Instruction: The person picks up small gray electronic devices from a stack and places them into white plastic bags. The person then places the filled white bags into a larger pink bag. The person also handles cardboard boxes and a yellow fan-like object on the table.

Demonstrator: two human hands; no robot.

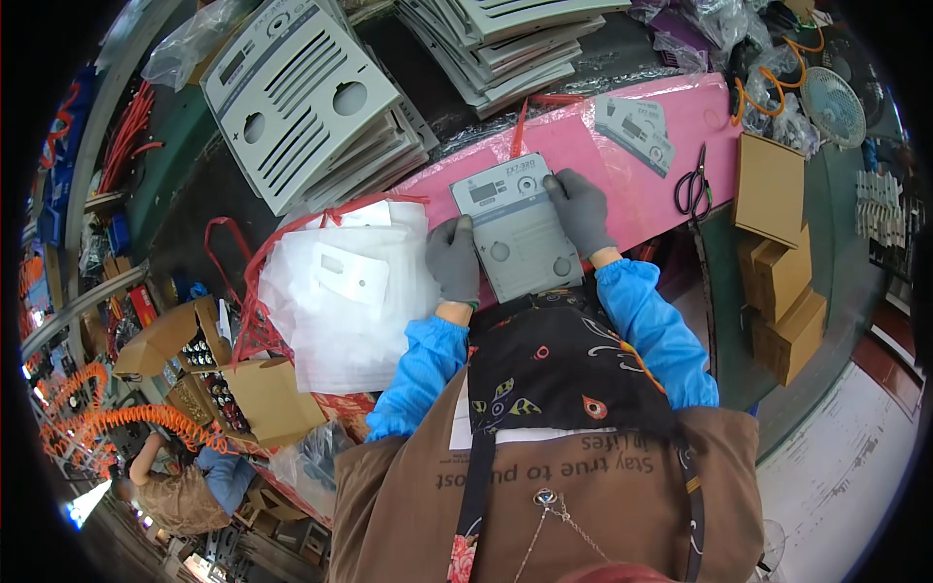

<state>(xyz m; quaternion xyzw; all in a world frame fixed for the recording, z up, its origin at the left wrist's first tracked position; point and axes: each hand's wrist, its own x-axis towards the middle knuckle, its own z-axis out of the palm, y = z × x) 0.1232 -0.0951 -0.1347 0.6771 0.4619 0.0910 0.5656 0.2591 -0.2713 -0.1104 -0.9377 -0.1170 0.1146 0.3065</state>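
Both gloved hands grip a flat grey panel with a dark window, a dial mark and two round shapes. My left hand pinches its left edge, thumb on the face. My right hand holds the upper right edge the same way. The panel's lower end is close to my apron, over a pink sheet. Left of it lies a pile of translucent white sleeves with a white cut-out piece on top. Several grey label sheets rest on the pink sheet at upper right.
Stacks of slotted grey panels stand at the far side. Black scissors lie right of the pink sheet, near cardboard boxes. A small fan is at far right. Red straps run beside the sleeves. Another person is at lower left.
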